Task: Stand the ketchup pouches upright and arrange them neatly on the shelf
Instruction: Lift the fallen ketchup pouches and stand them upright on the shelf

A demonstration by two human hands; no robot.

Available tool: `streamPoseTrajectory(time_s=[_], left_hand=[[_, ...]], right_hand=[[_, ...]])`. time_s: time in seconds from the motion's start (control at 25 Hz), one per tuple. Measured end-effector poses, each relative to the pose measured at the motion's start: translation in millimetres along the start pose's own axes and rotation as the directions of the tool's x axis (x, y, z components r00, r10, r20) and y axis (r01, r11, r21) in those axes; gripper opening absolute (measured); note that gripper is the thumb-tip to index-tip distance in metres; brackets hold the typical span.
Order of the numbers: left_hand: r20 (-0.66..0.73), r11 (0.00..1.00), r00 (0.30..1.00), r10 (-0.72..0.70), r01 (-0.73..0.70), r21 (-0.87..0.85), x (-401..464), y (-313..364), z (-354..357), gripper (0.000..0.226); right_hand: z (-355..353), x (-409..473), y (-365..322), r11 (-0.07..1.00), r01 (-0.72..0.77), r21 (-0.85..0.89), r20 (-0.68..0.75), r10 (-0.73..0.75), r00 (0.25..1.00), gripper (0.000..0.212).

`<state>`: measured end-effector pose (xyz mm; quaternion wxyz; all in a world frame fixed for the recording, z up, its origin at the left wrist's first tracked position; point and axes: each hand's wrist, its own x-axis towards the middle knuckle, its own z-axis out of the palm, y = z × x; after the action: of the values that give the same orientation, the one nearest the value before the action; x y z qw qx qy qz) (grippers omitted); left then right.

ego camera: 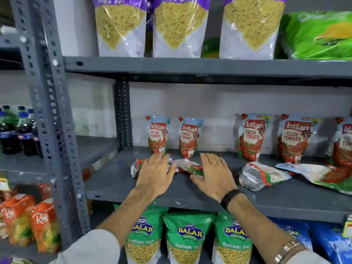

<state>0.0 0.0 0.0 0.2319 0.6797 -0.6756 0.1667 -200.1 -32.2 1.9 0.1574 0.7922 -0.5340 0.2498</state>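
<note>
Both hands are laid over a ketchup pouch lying flat (182,165) near the front of the grey middle shelf (118,180), the left hand (155,173) on its left end and the right hand (214,174) on its right end. The fingers of each hand are extended and only slightly spread, resting on top of the pouch and not yet curled around it, so nothing is gripped so far. Behind them two pouches stand upright (158,135) (189,137) against the back wall, with three more standing further right (252,137) (296,139) (342,143). Two other fallen pouches (261,175) (320,174) lie on the shelf to the right, one crumpled, the other overlapping the feet of the standing ones. The main risk, as I judge it, is the closeness of the standing pair: lifting the flat pouch and swinging its top backwards could knock either one over, since they look light and lean on nothing firm. A soft, part-filled pouch may also slump or fold once set on its base if the contents are not settled downward first. Sliding it forward could tip it off the shelf edge onto the green snack bags (187,239) below.
</note>
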Motion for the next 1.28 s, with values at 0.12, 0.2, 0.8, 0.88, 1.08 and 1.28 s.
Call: streamPoseTrajectory(time_s=[0.12,0.2,0.8,0.88,1.08,1.28], left_hand=[[0.151,0.983,0.976,0.156,-0.169,0.078,23.4,-23.9,13.1,0.051],[0.206,0.967,0.946,0.249,-0.255,0.003,23.4,-25.2,19.0,0.053],[0.228,0.962,0.949,0.219,-0.171,-0.214,20.1,-2.5,25.4,0.049],[0.228,0.938,0.968,0.109,-0.024,-0.346,39.2,7.5,18.8,0.048],[0.410,0.302,0.907,0.098,0.366,-0.881,84.8,29.0,10.0,0.047],[0.303,0.423,0.950,-0.079,0.307,-0.852,102.0,36.9,29.1,0.061]], right_hand=[[10.6,30.8,-22.4,0.988,0.037,-0.148,0.286,0.007,0.958,0.059],[15.5,42.7,-30.3,0.963,0.046,-0.266,0.338,0.049,0.940,0.049],[38.9,63.5,11.1,0.968,-0.121,0.219,-0.059,0.137,0.989,0.030],[29.3,75.1,22.2,0.646,-0.270,0.714,0.066,0.322,0.944,0.032],[15.2,80.2,30.2,0.009,-0.249,0.968,0.239,0.255,0.937,0.022],[31.6,83.1,45.7,0.039,-0.290,0.956,0.276,0.210,0.938,0.024]])
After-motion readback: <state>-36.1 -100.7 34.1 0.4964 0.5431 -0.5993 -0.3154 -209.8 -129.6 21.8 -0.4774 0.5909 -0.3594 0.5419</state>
